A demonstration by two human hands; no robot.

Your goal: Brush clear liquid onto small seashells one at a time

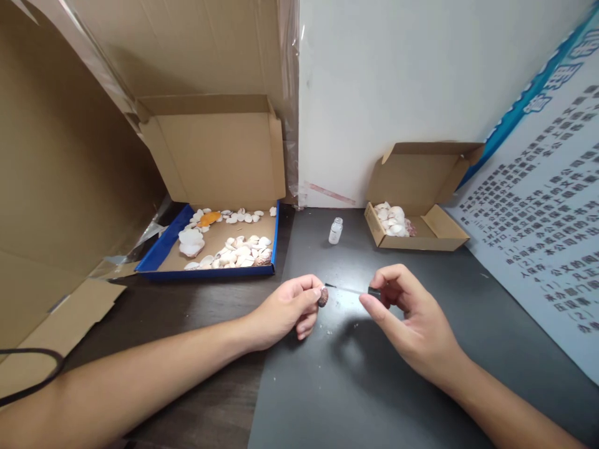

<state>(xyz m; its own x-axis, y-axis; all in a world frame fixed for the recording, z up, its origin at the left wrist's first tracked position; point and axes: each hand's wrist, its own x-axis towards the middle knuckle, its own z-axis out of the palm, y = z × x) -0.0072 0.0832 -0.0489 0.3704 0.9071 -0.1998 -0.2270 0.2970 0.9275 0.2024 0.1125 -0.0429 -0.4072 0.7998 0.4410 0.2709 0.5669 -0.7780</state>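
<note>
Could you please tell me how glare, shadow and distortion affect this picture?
Head view: glare whitens the dark mat between left hand and right hand; a soft shadow lies just below it; wide-angle distortion seems to stretch the poster, whose small characters look smeared.

Small brown shell (322,297) pinched in left hand (299,307), black-tipped brush (346,290) alongside

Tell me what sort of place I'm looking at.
Probably a small craft workstation: an open glass bottle stands on a dark grey mat, between a blue-edged cardboard box and a smaller cardboard box, both holding seashells.
</note>
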